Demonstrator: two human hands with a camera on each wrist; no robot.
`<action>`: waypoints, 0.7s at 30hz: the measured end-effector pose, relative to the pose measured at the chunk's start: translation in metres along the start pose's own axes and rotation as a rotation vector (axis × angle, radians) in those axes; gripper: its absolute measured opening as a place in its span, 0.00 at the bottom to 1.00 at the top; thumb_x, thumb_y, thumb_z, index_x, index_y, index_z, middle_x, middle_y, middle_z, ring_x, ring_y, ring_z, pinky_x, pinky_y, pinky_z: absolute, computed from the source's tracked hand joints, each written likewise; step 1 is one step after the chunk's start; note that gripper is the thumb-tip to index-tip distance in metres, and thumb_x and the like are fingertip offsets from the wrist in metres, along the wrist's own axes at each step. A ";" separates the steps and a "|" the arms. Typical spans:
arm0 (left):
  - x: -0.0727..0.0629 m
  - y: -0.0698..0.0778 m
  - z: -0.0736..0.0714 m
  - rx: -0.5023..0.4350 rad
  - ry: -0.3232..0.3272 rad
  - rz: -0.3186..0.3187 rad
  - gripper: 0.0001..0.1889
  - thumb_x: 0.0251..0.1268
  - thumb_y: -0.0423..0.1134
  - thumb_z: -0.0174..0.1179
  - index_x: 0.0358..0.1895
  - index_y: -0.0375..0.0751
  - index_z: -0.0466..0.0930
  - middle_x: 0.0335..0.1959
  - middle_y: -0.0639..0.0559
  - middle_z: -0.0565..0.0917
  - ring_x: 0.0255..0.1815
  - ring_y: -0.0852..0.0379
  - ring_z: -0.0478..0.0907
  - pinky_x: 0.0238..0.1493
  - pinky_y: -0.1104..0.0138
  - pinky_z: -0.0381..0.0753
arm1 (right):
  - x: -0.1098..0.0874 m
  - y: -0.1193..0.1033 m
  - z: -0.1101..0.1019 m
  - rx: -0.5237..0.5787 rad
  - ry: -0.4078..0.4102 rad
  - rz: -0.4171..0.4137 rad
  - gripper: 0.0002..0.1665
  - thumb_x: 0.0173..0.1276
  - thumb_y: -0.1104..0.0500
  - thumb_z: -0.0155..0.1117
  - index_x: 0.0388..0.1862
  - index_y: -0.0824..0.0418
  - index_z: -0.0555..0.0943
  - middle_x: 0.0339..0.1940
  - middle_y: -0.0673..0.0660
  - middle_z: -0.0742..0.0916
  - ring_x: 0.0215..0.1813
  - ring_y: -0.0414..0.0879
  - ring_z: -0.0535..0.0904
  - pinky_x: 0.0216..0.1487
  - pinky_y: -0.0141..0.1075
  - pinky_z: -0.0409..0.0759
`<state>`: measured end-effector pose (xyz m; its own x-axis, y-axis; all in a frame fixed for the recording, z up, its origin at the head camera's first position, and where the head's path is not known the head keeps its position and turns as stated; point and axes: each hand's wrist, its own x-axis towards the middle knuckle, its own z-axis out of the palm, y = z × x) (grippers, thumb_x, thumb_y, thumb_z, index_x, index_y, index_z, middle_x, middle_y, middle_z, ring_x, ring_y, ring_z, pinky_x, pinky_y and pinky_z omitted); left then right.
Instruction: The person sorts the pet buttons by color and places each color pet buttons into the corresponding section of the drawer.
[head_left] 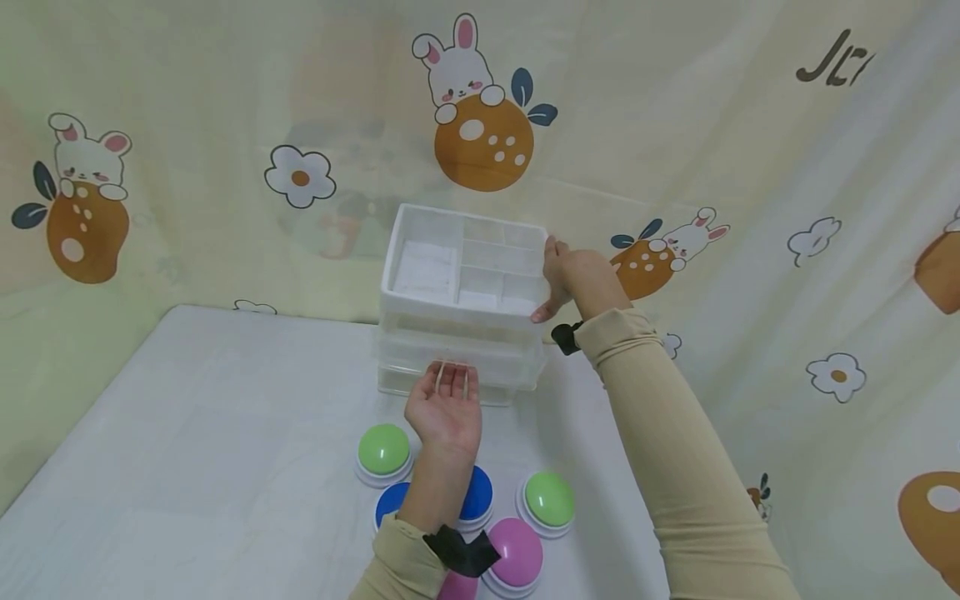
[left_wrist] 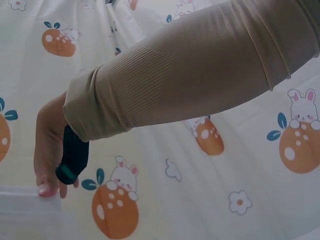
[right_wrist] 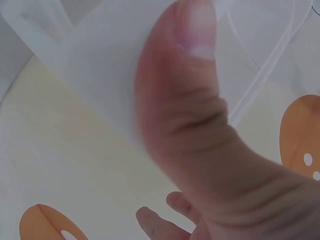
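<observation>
A white, partly see-through plastic drawer organizer (head_left: pixel 457 312) stands at the back of the table, its top divided into small compartments. My right hand (head_left: pixel 581 279) grips its upper right corner, thumb on the front and fingers along the side. Close up in the right wrist view, the right thumb (right_wrist: pixel 185 100) presses on the plastic. My left hand (head_left: pixel 447 412) is palm up at the front, its fingers hooked behind the clear handle (head_left: pixel 453 364) of a lower drawer. That drawer's front juts out past the top section. The left wrist view shows the right arm instead.
In front of the organizer sit several round push buttons with white bases: a green one (head_left: pixel 384 450), another green one (head_left: pixel 550 498), a blue one (head_left: pixel 477 493) and a pink one (head_left: pixel 515 552). The left forearm passes above them. A patterned curtain (head_left: pixel 225 100) hangs behind the table (head_left: pixel 187 433).
</observation>
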<state>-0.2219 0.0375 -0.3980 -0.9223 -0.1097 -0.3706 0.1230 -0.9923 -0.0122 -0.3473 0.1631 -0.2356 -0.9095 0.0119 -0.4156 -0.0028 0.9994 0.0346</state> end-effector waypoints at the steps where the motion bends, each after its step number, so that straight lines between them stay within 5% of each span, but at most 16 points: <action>1: -0.001 0.000 0.000 0.006 0.002 0.004 0.14 0.71 0.40 0.37 0.55 0.41 0.62 0.47 0.46 0.68 0.54 0.50 0.66 0.66 0.58 0.67 | 0.000 0.000 0.000 -0.001 -0.001 0.000 0.76 0.48 0.46 0.76 0.76 0.62 0.29 0.78 0.64 0.40 0.73 0.68 0.51 0.69 0.61 0.60; 21: -0.021 0.005 0.007 0.034 0.119 0.030 0.14 0.70 0.37 0.35 0.56 0.41 0.60 0.46 0.46 0.67 0.51 0.50 0.67 0.62 0.61 0.71 | 0.009 -0.003 0.003 -0.090 0.023 0.017 0.77 0.47 0.45 0.76 0.76 0.65 0.30 0.78 0.65 0.43 0.70 0.65 0.57 0.70 0.57 0.62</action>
<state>-0.2047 0.0342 -0.3839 -0.8680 -0.1342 -0.4780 0.1359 -0.9902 0.0313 -0.3540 0.1607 -0.2420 -0.9190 0.0270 -0.3932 -0.0239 0.9920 0.1238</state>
